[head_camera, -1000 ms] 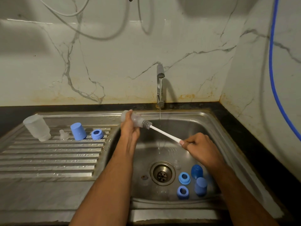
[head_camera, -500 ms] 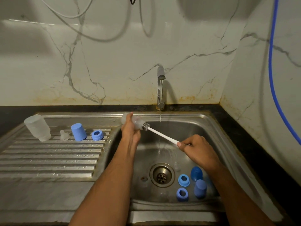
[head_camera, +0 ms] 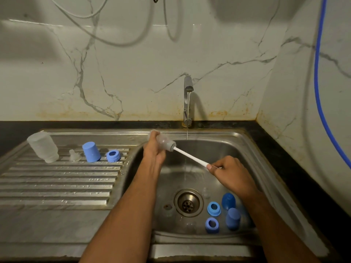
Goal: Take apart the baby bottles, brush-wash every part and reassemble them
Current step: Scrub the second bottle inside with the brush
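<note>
While two blue rings and two blue caps lie in the sink just right of the drain, probably waiting for their wash, the work goes on above them. Beyond the drain, the right hand clenches round the end of the white brush, forearm angled inward, pushing its bristles into the mouth of a clear bottle. Left and past the drain, the left hand grips that bottle tilted, mouth toward the brush. Left of the drain, an upturned bottle, teat, cap and ring stand on the ribbed surface, seemingly draining. Farthest back, the tap runs a thin stream.
</note>
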